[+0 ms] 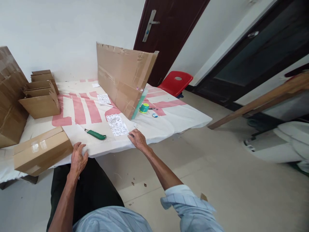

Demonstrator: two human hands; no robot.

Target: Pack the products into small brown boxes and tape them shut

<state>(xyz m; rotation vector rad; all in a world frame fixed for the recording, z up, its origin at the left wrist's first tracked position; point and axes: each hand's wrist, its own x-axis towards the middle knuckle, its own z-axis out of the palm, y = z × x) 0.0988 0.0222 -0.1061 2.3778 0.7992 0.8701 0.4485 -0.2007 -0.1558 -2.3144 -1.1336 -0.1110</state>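
My left hand (79, 158) rests at the table's front edge with its fingers apart and holds nothing. Just left of it lies a closed cardboard box (43, 151). My right hand (138, 139) is at the front edge too, its fingers drawn together by the lower right corner of a white sheet printed with small dark drawings (117, 125). Whether the fingertips pinch that corner is too small to tell. Between my hands a green utility knife (96, 134) lies on the tablecloth, its tip pointing left.
A large flat cardboard panel (123, 77) stands upright across the table (188, 119). Beside it are a green tape roll (144, 108) and a small blue-and-white ring (154, 115). Open boxes (41, 104) stand at the left, another printed sheet (103, 99) behind, a red chair (175, 83) beyond.
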